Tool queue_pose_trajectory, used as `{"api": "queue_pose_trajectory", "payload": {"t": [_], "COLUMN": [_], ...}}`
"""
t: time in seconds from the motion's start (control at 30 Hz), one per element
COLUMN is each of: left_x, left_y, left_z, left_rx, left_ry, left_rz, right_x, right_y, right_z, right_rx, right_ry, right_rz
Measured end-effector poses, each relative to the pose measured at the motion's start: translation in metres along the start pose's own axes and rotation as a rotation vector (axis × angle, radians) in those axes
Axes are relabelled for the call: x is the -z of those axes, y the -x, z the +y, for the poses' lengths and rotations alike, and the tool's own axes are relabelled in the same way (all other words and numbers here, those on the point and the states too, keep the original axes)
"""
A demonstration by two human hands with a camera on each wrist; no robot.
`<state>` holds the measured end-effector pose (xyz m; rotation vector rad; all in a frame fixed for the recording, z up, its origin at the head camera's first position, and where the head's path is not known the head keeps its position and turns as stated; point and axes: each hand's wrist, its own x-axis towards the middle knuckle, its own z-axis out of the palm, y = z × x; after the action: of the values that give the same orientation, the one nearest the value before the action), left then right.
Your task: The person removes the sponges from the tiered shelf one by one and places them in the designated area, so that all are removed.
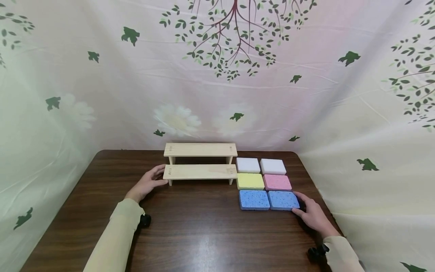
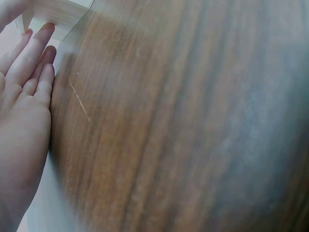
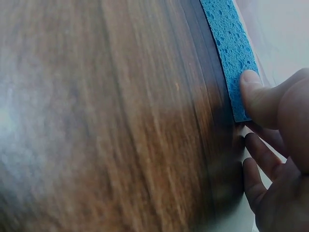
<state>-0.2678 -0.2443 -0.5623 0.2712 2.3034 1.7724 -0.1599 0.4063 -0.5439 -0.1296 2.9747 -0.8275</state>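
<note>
Two pale wooden risers [image 1: 200, 172] stand at the table's back, the higher one behind the lower. My left hand [image 1: 149, 182] is at the lower riser's left end, its thumb beside the front leg. In the left wrist view the fingers [image 2: 30, 63] stretch out nearly straight toward the wood. My right hand [image 1: 314, 215] holds the right end of a blue sponge [image 1: 283, 200] that lies flat. The right wrist view has the thumb [image 3: 258, 99] pressed on the sponge's near side, with the index finger partly hidden behind.
Beside the held sponge lies another blue sponge [image 1: 254, 200]. Behind these are a yellow sponge [image 1: 250, 181], a pink sponge [image 1: 277, 182] and two white blocks [image 1: 248, 165], in two columns right of the risers. A printed cloth [image 1: 204, 94] hangs behind the brown table [image 1: 200, 234].
</note>
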Motion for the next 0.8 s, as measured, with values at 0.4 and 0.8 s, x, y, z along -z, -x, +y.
{"api": "queue_pose_trajectory", "payload": {"t": [0.4,0.8], "left_x": [0.000,-0.006], "left_y": [0.001,0.002], "left_z": [0.002,0.003], "left_rx": [-0.005,-0.037], "left_ry": [-0.014,-0.051], "left_rz": [0.001,0.025], "right_x": [0.004,0.024], "right_y": [0.001,0.004], "right_z": [-0.004,-0.015], "right_rx": [-0.026,0.027], "right_ry": [0.018,0.033], "right_rz": [-0.037,-0.043]}}
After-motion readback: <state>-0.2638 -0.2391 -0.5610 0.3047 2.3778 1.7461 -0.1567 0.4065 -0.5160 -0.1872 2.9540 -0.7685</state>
